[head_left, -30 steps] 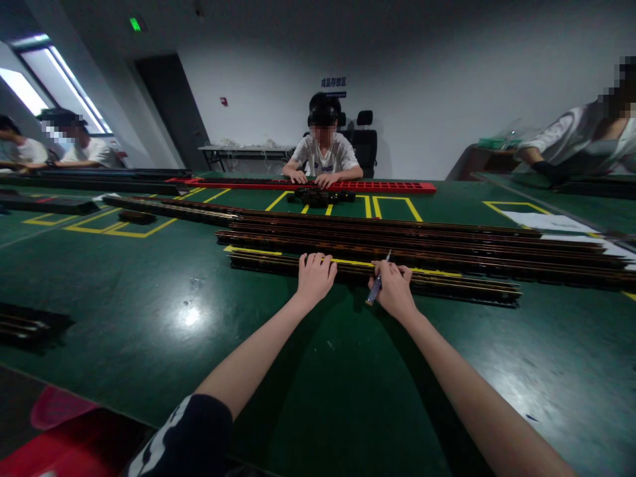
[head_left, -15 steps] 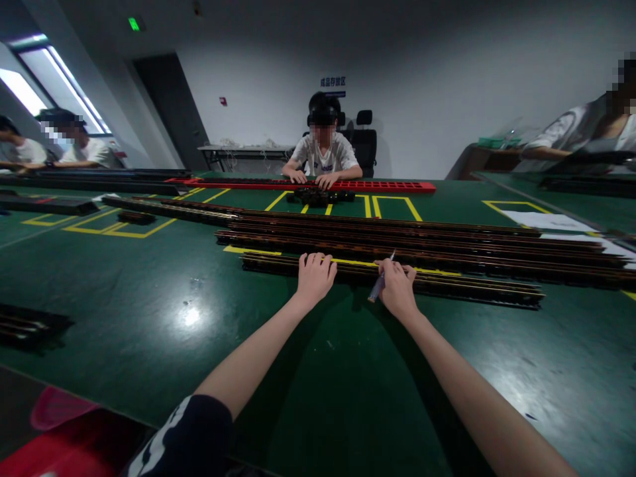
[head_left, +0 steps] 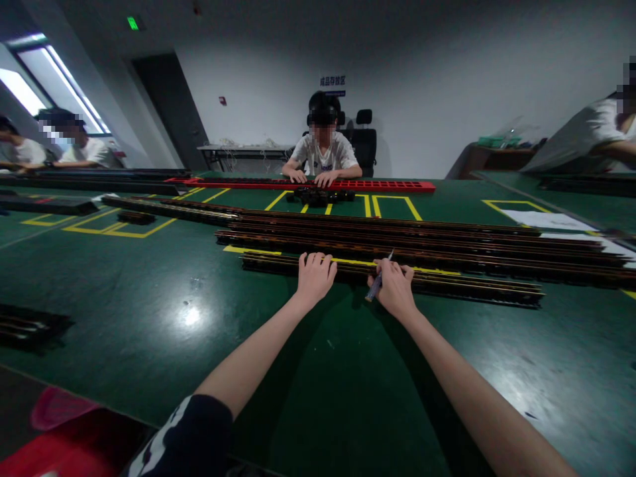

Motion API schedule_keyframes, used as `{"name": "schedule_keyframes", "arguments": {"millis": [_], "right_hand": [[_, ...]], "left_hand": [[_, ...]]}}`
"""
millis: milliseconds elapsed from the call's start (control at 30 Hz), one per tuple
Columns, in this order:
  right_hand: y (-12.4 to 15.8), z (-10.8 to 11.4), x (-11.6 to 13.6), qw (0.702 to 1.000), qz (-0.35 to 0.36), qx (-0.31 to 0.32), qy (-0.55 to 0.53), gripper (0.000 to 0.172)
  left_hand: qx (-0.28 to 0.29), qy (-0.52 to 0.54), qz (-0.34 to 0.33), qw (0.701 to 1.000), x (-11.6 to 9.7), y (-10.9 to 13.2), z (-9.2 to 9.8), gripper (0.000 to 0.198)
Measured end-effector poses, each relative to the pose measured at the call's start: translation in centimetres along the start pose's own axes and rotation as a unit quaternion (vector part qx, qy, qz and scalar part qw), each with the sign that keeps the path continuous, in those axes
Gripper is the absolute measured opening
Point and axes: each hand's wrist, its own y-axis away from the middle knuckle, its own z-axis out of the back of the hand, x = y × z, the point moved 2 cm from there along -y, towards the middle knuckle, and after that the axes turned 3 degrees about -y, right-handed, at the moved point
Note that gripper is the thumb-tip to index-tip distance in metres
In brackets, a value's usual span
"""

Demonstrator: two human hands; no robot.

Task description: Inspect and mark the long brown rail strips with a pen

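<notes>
A long dark rail [head_left: 477, 289] lies crosswise on the green table in front of me. Over its left part rests my left hand [head_left: 316, 275], fingers bent over the rail's top and wrapped on it. Farther right, my right hand [head_left: 394, 285] is closed around a slim pen-like tool [head_left: 374, 288], whose pointed tip sticks up past the fingers, and it rests against the same rail. Just beyond lie several more long dark rails [head_left: 447, 248], side by side. The rail's surface under both hands is hidden.
Across the table [head_left: 149, 291] a person [head_left: 322, 156] has both hands at a red slotted strip [head_left: 397, 186], behind a dark cluster of parts [head_left: 318, 197]. More dark rails [head_left: 30, 326] lie at left; paper sheets [head_left: 546, 220] at right. Other people sit at both sides.
My right hand and the pen-like tool have shifted slightly left along the rail. My left hand has stayed in place. The person at far right has moved an arm and leaned right.
</notes>
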Motion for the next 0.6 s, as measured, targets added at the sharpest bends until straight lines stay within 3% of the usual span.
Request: {"name": "schedule_keyframes", "arguments": {"millis": [167, 367, 600], "right_hand": [[0.0, 0.0, 0.1, 1.0, -0.003, -0.003, 0.005, 0.017], [0.1, 0.3, -0.5, 1.0, 0.0, -0.008, -0.002, 0.034], [0.1, 0.4, -1.0, 0.998, 0.02, 0.005, -0.057, 0.033]], "left_hand": [[0.002, 0.001, 0.001, 1.0, 0.0, 0.0, 0.0, 0.041], [0.011, 0.012, 0.0, 1.0, 0.0, 0.0, 0.2, 0.041], [0.014, 0.01, -0.002, 1.0, -0.1, 0.0, 0.3, 0.04]]}}
